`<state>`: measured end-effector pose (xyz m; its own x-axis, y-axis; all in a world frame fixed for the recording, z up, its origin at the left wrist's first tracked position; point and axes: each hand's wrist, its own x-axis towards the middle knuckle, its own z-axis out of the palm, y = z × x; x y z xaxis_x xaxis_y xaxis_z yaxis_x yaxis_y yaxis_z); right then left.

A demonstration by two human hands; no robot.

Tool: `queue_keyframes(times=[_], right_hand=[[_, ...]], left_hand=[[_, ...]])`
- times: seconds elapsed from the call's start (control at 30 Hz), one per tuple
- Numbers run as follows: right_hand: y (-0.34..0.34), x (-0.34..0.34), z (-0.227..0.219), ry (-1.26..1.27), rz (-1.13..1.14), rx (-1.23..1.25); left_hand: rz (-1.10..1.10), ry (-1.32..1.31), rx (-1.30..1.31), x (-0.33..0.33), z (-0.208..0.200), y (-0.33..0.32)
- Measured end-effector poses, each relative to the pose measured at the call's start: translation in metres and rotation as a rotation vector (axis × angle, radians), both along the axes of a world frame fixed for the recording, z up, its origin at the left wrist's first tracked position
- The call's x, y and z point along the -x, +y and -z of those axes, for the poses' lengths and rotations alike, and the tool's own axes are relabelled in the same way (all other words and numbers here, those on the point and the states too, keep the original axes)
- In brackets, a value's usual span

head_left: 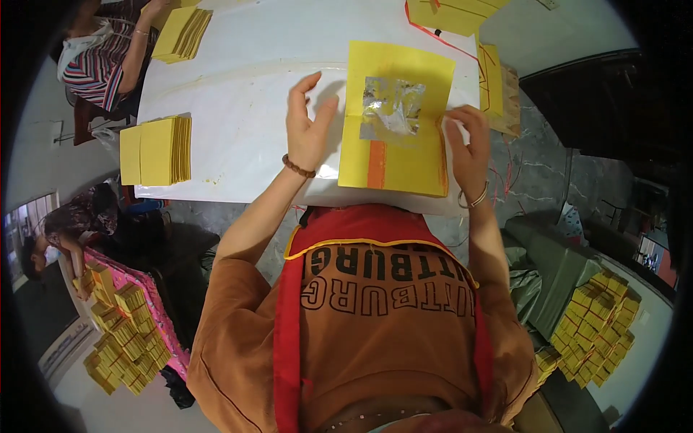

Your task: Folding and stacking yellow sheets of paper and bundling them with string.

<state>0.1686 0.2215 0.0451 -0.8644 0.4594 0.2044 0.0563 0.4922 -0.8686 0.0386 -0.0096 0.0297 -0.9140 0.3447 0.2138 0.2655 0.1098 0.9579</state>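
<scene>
A thick stack of yellow paper lies on the white table in front of me. Silver foil covers a square in the middle of its top sheet, and an orange stripe runs below it. My left hand, with a brown bead bracelet, hovers left of the stack. Its thumb and fingers are apart and hold nothing. At the stack's right edge is my right hand, wearing a light bangle. Its thumb and curled fingers pinch the yellow paper's edge, which bends there.
Bundles of yellow paper stand at the table's left, one near and one far. More yellow paper with red string lies at the far right. Two other people are on the left. Piles of yellow bundles fill both lower sides.
</scene>
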Motion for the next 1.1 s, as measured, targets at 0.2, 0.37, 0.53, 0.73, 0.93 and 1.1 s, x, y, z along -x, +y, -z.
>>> queue_keyframes(times=[0.2, 0.37, 0.53, 0.73, 0.93, 1.1], right_hand=[[-0.008, 0.043, -0.012, 0.050, -0.461, -0.884], [-0.006, 0.042, 0.007, -0.136, -0.498, -0.916], [-0.004, 0.049, 0.014, -0.144, -0.521, -0.805], [0.001, 0.056, 0.011, -0.199, -0.536, -0.923], [-0.003, 0.053, 0.009, -0.251, -0.538, -0.859], [-0.007, 0.044, 0.013, -0.243, -0.551, -0.823]], left_hand=[[0.358, 0.776, 0.543, -0.009, -0.044, 0.025], [0.436, 0.636, 0.803, -0.005, -0.015, 0.028], [0.478, 0.581, 0.871, 0.003, -0.008, 0.030], [0.484, 0.537, 0.807, 0.009, -0.004, 0.032], [0.498, 0.552, 0.892, 0.007, -0.008, 0.032], [0.504, 0.552, 0.973, 0.000, -0.042, 0.033]])
